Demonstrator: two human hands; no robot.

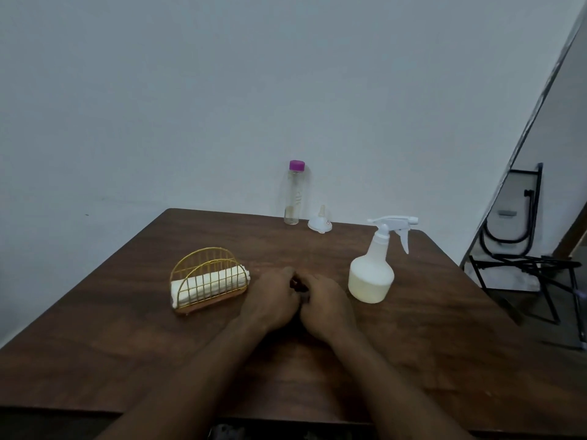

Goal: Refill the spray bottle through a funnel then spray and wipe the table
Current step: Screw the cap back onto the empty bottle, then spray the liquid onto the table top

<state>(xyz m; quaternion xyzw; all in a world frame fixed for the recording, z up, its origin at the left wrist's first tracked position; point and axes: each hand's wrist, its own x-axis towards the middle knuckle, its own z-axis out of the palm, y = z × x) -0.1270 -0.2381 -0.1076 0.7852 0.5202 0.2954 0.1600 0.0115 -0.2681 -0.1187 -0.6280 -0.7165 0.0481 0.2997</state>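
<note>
A white spray bottle [371, 274] with its trigger head on stands on the brown table [428, 344], right of centre. At the back edge stands a clear bottle with a purple cap [293, 195]. A small white funnel [320, 223] lies beside it, spout up. A rolled white cloth [209, 285] sits in a gold wire holder [203, 265] on the left. My left hand [270, 300] and right hand [327, 308] rest side by side on the table's middle, fingers curled and touching each other. Nothing shows in either hand.
A plain wall rises behind the table. To the right, past the table edge, stands black metal folding furniture [521, 262] against a slanted panel. The table's near edge [158, 414] runs along the bottom of the view.
</note>
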